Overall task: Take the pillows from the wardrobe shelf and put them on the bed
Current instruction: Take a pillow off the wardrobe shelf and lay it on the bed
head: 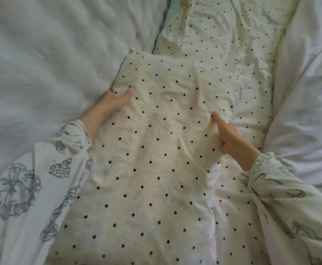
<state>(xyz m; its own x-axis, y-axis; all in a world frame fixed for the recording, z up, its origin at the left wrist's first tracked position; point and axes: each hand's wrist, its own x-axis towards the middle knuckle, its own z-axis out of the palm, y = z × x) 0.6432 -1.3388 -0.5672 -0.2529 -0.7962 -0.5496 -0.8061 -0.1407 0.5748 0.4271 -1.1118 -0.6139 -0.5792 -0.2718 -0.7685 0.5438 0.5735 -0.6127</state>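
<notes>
I saw the left hand (114, 101) at nine o'clock and the right hand (228, 135) at three o'clock, fingers (216, 116) curled, gripping the polka-dot pillow (156, 150) by its sides. It lay over a second dotted pillow (223, 35) at one o'clock on the bed (32, 64). Most fingertips were buried in fabric; its near end was cut off.

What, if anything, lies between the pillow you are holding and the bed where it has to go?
Nothing visible does. The dotted pillow, gripped by the left hand and the right hand, hangs over the white duvet; a second dotted pillow lies just beyond, partly under its far edge.
</notes>
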